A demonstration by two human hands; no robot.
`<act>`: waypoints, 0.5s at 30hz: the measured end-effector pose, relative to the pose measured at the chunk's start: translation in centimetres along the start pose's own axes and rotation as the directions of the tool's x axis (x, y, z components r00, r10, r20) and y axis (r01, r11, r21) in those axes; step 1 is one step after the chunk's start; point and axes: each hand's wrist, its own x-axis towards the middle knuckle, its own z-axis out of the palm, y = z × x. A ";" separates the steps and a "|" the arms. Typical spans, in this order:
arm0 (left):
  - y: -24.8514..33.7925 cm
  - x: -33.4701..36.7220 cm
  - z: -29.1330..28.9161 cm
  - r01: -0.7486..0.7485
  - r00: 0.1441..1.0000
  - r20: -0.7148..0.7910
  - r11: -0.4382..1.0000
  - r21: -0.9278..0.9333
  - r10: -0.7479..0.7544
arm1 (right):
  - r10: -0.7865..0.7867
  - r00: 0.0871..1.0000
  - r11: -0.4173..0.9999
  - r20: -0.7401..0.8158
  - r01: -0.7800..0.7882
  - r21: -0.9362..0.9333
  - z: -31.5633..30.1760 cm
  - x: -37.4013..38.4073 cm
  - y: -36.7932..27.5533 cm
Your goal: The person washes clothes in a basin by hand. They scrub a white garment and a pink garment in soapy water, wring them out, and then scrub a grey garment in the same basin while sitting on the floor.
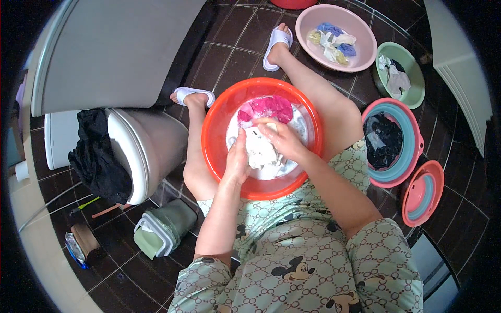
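Observation:
A red-orange basin (210, 130) rests between my knees with sudsy water in it. Bunched white cloth (261, 151) is between my two hands over the water. My left hand (238, 159) grips the cloth's left side, thumb upward. From the right, my right hand (282, 138) curls over the top of the same cloth, fingers bent. Something small and pale shows by its fingers, too unclear to name. Just beyond my hands, a bright pink cloth (269, 108) lies wet in the basin.
At the far right stand a pink basin (308, 31) with clothes, a green basin (417, 86), and a pink-and-blue collapsible basin (415, 125) holding dark cloth. A smaller collapsible basin (438, 182) is nearby. Left are a toilet (156, 151) draped with black cloth (99, 156) and a bin (175, 224).

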 end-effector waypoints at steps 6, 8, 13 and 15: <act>0.2 0.7 -2.5 -0.229 0.967 0.186 0.923 0.310 0.177 | 0.327 0.943 0.937 0.058 -0.316 -0.150 -3.2 0.1 -0.3; -0.1 1.2 -3.5 -0.321 0.943 0.214 0.860 0.398 0.254 | 0.326 0.945 0.945 -0.042 -0.323 0.058 -4.2 0.1 -0.7; -1.3 2.9 -4.9 -0.289 0.951 0.068 0.792 0.538 0.302 | 0.255 0.942 0.967 -0.217 -0.252 0.045 -4.1 0.5 -0.5; -1.7 3.5 -4.0 -0.292 0.949 0.011 0.860 0.418 0.316 | 0.266 0.923 0.964 -0.279 -0.253 0.082 -3.4 0.7 -0.8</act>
